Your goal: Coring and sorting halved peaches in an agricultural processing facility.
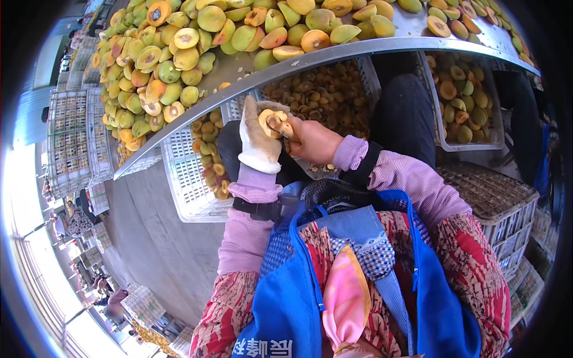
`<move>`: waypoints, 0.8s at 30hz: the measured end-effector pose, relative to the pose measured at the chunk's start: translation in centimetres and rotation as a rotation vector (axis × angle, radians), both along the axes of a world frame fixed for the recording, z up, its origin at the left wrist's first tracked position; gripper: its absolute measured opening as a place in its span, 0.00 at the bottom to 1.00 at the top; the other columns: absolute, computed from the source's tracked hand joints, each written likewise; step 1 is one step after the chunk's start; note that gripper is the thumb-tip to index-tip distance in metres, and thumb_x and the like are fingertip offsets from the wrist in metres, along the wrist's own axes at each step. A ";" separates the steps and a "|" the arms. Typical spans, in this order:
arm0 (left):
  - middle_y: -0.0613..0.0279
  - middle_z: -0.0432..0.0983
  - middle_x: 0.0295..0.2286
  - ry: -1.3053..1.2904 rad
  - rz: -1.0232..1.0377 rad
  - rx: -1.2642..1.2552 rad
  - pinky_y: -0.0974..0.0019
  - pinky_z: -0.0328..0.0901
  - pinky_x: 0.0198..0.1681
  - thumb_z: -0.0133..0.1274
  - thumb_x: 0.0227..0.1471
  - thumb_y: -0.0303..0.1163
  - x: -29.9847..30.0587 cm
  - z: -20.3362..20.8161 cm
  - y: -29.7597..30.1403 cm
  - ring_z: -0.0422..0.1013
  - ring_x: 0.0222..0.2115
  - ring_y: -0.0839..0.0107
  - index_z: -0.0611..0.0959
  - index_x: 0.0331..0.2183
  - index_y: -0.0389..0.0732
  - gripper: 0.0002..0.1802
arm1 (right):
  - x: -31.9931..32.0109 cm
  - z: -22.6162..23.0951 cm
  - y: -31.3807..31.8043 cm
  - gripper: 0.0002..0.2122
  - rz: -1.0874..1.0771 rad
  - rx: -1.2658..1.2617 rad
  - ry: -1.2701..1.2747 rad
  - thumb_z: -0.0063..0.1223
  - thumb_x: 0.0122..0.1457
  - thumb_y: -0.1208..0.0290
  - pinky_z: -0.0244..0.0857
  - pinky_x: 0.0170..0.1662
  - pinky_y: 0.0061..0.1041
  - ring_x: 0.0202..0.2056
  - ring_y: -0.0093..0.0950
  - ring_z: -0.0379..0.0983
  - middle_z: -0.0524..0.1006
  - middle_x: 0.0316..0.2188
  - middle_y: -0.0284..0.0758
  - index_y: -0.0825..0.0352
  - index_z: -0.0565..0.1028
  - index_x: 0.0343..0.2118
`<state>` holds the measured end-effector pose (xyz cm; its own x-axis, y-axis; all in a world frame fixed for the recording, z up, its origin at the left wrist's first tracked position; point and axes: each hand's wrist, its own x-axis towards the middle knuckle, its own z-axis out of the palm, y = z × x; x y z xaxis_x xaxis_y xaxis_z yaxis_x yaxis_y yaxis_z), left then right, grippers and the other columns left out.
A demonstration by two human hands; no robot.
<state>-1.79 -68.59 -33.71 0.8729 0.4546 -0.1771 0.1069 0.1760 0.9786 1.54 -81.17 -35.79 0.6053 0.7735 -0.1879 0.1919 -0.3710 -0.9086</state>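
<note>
My left hand [255, 136], in a whitish work glove, is closed round a yellow peach half [268, 119] with its cut face up. In my bare right hand [320, 142] is a small pitting tool [282, 126], its working end against the middle of the cut face. My fingers hide most of its handle. Both hands are over my lap, just below the metal table's edge. Beneath them stands a crate holding brown pits and scraps [325, 89].
Green-yellow peach halves [197, 42] are heaped on the metal table [334, 50]. A white crate [185, 179] of halves stands at my left, another crate [441, 140] at my right under the table. Stacked crates [501, 209] are beside me. A co-worker's dark-clad leg [525, 137] shows at far right.
</note>
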 end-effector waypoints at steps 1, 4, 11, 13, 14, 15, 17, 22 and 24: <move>0.54 0.73 0.21 0.006 -0.005 -0.092 0.69 0.67 0.30 0.35 0.57 0.51 0.4 -0.8 0.6 0.71 0.23 0.66 0.73 0.26 0.35 0.27 | 0.1 0.0 -0.1 0.14 0.019 0.005 0.028 0.48 0.47 0.72 0.65 0.35 0.35 0.32 0.46 0.71 0.73 0.26 0.51 0.73 0.64 0.36; 0.54 0.73 0.20 0.005 0.100 -0.169 0.69 0.67 0.29 0.35 0.56 0.52 0.5 -0.9 0.0 0.71 0.22 0.67 0.73 0.24 0.34 0.29 | 0.4 -1.1 0.1 0.16 0.032 0.082 0.161 0.50 0.47 0.70 0.66 0.36 0.33 0.32 0.42 0.73 0.73 0.26 0.49 0.73 0.65 0.38; 0.56 0.73 0.19 0.051 -0.071 -0.080 0.69 0.67 0.26 0.37 0.54 0.56 -0.2 -0.2 0.5 0.71 0.20 0.68 0.76 0.21 0.32 0.33 | 0.9 -1.3 -1.0 0.15 0.168 0.030 0.067 0.52 0.48 0.68 0.67 0.28 0.28 0.25 0.35 0.73 0.74 0.24 0.43 0.71 0.68 0.37; 0.56 0.73 0.18 0.017 -0.108 -0.075 0.70 0.66 0.26 0.38 0.54 0.56 -0.1 -0.4 0.5 0.71 0.20 0.69 0.76 0.20 0.32 0.33 | 1.4 -1.3 -1.2 0.13 0.246 0.037 0.379 0.52 0.50 0.68 0.63 0.19 0.24 0.17 0.27 0.70 0.73 0.20 0.36 0.69 0.69 0.36; 0.56 0.73 0.18 -0.018 -0.145 -0.067 0.70 0.66 0.26 0.39 0.54 0.55 -0.1 -0.4 0.5 0.70 0.20 0.69 0.76 0.19 0.32 0.33 | 1.6 -1.2 -1.3 0.13 0.243 0.035 0.379 0.52 0.50 0.68 0.63 0.19 0.24 0.17 0.27 0.70 0.73 0.20 0.36 0.69 0.69 0.36; 0.56 0.73 0.18 -0.017 -0.145 -0.066 0.70 0.66 0.26 0.39 0.54 0.55 -0.2 -0.6 0.6 0.70 0.20 0.69 0.76 0.19 0.32 0.33 | 1.9 -0.6 -1.3 0.12 0.278 -0.029 0.343 0.52 0.51 0.69 0.64 0.22 0.23 0.18 0.25 0.69 0.72 0.19 0.34 0.69 0.69 0.36; 0.56 0.73 0.18 -0.014 -0.187 0.099 0.70 0.65 0.26 0.42 0.53 0.53 -0.7 -0.9 0.8 0.70 0.20 0.69 0.77 0.19 0.32 0.31 | 2.0 1.2 -1.5 0.11 0.318 -0.094 0.310 0.52 0.51 0.70 0.64 0.25 0.23 0.19 0.22 0.67 0.72 0.19 0.32 0.69 0.69 0.36; 0.57 0.73 0.18 -0.093 -0.226 -0.106 0.70 0.65 0.26 0.46 0.52 0.51 -0.7 -0.5 0.4 0.70 0.20 0.70 0.77 0.19 0.33 0.28 | 1.6 2.0 -2.7 0.07 0.304 -0.051 0.913 0.52 0.52 0.69 0.47 0.09 0.16 0.08 0.13 0.52 0.59 0.10 0.23 0.60 0.66 0.24; 0.57 0.73 0.18 -0.074 -0.228 -0.100 0.69 0.65 0.26 0.47 0.52 0.50 -0.8 -0.7 0.4 0.70 0.20 0.70 0.77 0.19 0.33 0.28 | 1.5 1.6 -3.0 0.07 0.317 -0.025 1.007 0.52 0.52 0.69 0.47 0.09 0.15 0.08 0.13 0.52 0.58 0.10 0.22 0.60 0.65 0.24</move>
<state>-2.59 -68.21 -34.39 0.9630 0.2284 -0.1432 0.0836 0.2520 0.9641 3.07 -84.18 -34.22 -0.0680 0.8582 -0.5088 -0.5550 -0.4563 -0.6955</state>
